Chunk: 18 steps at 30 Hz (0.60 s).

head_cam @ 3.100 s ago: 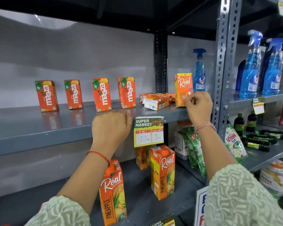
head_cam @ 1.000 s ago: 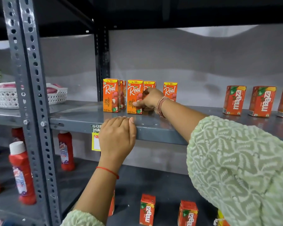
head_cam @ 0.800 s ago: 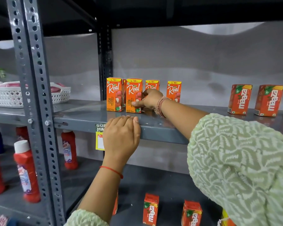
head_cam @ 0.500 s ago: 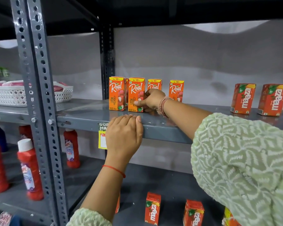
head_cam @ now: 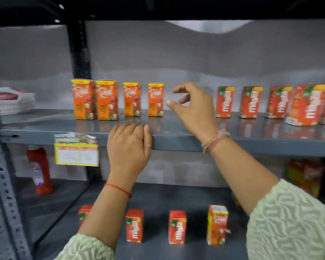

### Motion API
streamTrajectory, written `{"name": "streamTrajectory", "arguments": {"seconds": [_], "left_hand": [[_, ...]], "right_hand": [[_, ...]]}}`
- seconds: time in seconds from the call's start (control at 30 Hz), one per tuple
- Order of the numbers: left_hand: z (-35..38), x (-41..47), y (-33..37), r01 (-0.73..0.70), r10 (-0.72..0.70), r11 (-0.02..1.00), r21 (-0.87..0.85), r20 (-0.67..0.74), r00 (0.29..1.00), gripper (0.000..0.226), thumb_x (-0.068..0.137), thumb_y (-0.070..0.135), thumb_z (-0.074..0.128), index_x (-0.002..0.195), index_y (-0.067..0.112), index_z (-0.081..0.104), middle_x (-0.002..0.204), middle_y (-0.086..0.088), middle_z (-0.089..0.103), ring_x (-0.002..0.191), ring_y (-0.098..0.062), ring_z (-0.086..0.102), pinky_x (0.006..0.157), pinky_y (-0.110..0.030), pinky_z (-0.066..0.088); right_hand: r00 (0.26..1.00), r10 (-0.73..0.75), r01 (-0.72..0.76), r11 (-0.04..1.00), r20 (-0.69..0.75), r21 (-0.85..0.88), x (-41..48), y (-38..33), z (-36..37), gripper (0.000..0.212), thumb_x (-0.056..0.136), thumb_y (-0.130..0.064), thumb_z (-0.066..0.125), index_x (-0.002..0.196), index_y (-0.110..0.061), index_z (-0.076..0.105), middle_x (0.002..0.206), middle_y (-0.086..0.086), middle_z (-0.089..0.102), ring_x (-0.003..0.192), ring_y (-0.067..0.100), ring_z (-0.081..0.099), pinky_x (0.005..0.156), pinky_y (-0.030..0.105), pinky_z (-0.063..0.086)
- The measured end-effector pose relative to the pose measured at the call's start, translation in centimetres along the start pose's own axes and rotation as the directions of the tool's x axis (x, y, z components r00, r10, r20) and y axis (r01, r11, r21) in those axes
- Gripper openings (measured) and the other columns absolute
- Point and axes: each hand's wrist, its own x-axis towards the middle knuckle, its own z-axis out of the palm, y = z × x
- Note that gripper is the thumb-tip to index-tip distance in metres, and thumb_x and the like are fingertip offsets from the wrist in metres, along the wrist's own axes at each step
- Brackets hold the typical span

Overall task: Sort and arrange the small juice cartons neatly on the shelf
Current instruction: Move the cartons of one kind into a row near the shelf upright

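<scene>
Several small orange Real cartons (head_cam: pixel 106 100) stand upright in a row on the grey shelf (head_cam: pixel 176 142). The rightmost Real carton (head_cam: pixel 155 99) is just left of my right hand (head_cam: pixel 192 107), which hovers above the shelf with fingers apart and holds nothing. To its right stands a row of red Maaza cartons (head_cam: pixel 225 101). My left hand (head_cam: pixel 129 147) rests flat over the shelf's front edge, fingers together, gripping no carton. More Maaza cartons (head_cam: pixel 134 225) stand on the shelf below.
A perforated steel upright (head_cam: pixel 2 184) runs down the left. A price tag (head_cam: pixel 76 153) hangs from the shelf edge. A red bottle (head_cam: pixel 40 170) stands on the lower shelf at left; a white basket (head_cam: pixel 13 101) sits at far left.
My right hand has let go of the Real carton it was touching and moved right, away from the row. The view has swung right. My left hand stays on the shelf edge.
</scene>
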Motion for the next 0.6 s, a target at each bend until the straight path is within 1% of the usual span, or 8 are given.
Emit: {"name": "streamTrajectory", "arguments": {"seconds": [0.03, 0.13, 0.17, 0.23, 0.33, 0.43, 0.53, 0.6], "left_hand": [[0.2, 0.3, 1.7, -0.003, 0.003, 1.000, -0.014, -0.002, 1.000, 0.039, 0.090, 0.020, 0.042, 0.058, 0.007, 0.060, 0.059, -0.011, 0.064, 0.054, -0.030, 0.058, 0.061, -0.035, 0.030], [1.3, 1.0, 8.7, -0.043, 0.042, 0.995, -0.085, -0.014, 0.999, 0.040, 0.089, 0.022, 0.043, 0.056, 0.009, 0.060, 0.055, -0.009, 0.062, 0.049, -0.029, 0.056, 0.057, -0.033, 0.030], [1.7, 1.1, 11.3, -0.054, 0.054, 0.993, -0.101, -0.004, 0.999, 0.041, 0.089, 0.023, 0.042, 0.056, 0.009, 0.061, 0.054, -0.007, 0.062, 0.049, -0.029, 0.056, 0.055, -0.031, 0.032], [2.4, 1.3, 16.0, -0.056, 0.059, 0.990, -0.127, 0.020, 0.998, 0.042, 0.089, 0.026, 0.042, 0.055, 0.010, 0.062, 0.053, -0.006, 0.062, 0.050, -0.028, 0.057, 0.054, -0.029, 0.034], [3.0, 2.1, 22.7, -0.062, 0.068, 0.980, -0.191, 0.023, 0.997, 0.043, 0.088, 0.026, 0.043, 0.052, 0.011, 0.059, 0.050, -0.007, 0.060, 0.047, -0.028, 0.056, 0.052, -0.029, 0.034], [3.6, 3.0, 28.2, -0.107, 0.118, 0.963, -0.246, 0.027, 0.993, 0.042, 0.086, 0.024, 0.043, 0.049, 0.010, 0.058, 0.046, -0.007, 0.058, 0.043, -0.027, 0.055, 0.050, -0.026, 0.038], [4.4, 3.6, 31.7, -0.116, 0.140, 0.966, -0.229, 0.090, 0.986, 0.043, 0.085, 0.024, 0.042, 0.048, 0.011, 0.059, 0.046, -0.007, 0.059, 0.042, -0.026, 0.055, 0.049, -0.025, 0.037], [4.9, 3.5, 32.4, -0.088, 0.109, 0.978, -0.189, 0.104, 0.989, 0.044, 0.086, 0.024, 0.043, 0.047, 0.011, 0.058, 0.045, -0.007, 0.057, 0.042, -0.026, 0.055, 0.048, -0.026, 0.035]], "right_hand": [[0.996, -0.050, 0.048, 0.998, -0.076, -0.030, -0.8, 1.0, -2.0, 0.023, 0.077, -0.018, 0.070, 0.099, -0.009, 0.065, 0.101, 0.004, 0.067, 0.076, 0.011, 0.053, 0.066, 0.011, 0.036], [0.950, -0.174, 0.133, 0.976, -0.258, -0.170, -2.5, 4.9, -8.4, 0.016, 0.078, -0.014, 0.066, 0.092, -0.005, 0.065, 0.086, 0.005, 0.063, 0.069, 0.012, 0.051, 0.067, 0.001, 0.033], [0.936, -0.204, 0.146, 0.966, -0.285, -0.212, -2.9, 6.3, -10.4, 0.014, 0.078, -0.011, 0.065, 0.090, -0.003, 0.065, 0.087, 0.009, 0.064, 0.068, 0.013, 0.051, 0.067, 0.002, 0.033], [0.920, -0.233, 0.149, 0.952, -0.315, -0.268, -3.5, 8.9, -13.9, 0.011, 0.080, -0.007, 0.064, 0.089, 0.000, 0.065, 0.090, 0.015, 0.064, 0.067, 0.016, 0.053, 0.066, 0.010, 0.036], [0.898, -0.245, 0.112, 0.931, -0.366, -0.347, -4.0, 12.8, -19.4, 0.011, 0.082, -0.005, 0.063, 0.090, 0.001, 0.065, 0.092, 0.018, 0.065, 0.072, 0.030, 0.061, 0.073, 0.027, 0.043], [0.889, -0.238, 0.054, 0.903, -0.391, -0.427, -3.9, 16.1, -24.4, 0.011, 0.084, -0.006, 0.060, 0.088, 0.002, 0.066, 0.090, 0.021, 0.065, 0.076, 0.037, 0.063, 0.074, 0.033, 0.043], [0.881, -0.205, -0.043, 0.862, -0.425, -0.505, -3.3, 19.2, -28.8, 0.020, 0.087, -0.014, 0.053, 0.089, 0.001, 0.066, 0.091, 0.022, 0.063, 0.081, 0.039, 0.060, 0.077, 0.040, 0.044], [0.854, -0.127, -0.186, 0.832, -0.505, -0.523, -2.8, 20.8, -31.5, 0.030, 0.088, -0.024, 0.051, 0.094, 0.000, 0.067, 0.097, 0.024, 0.062, 0.092, 0.039, 0.058, 0.083, 0.037, 0.039]]}}
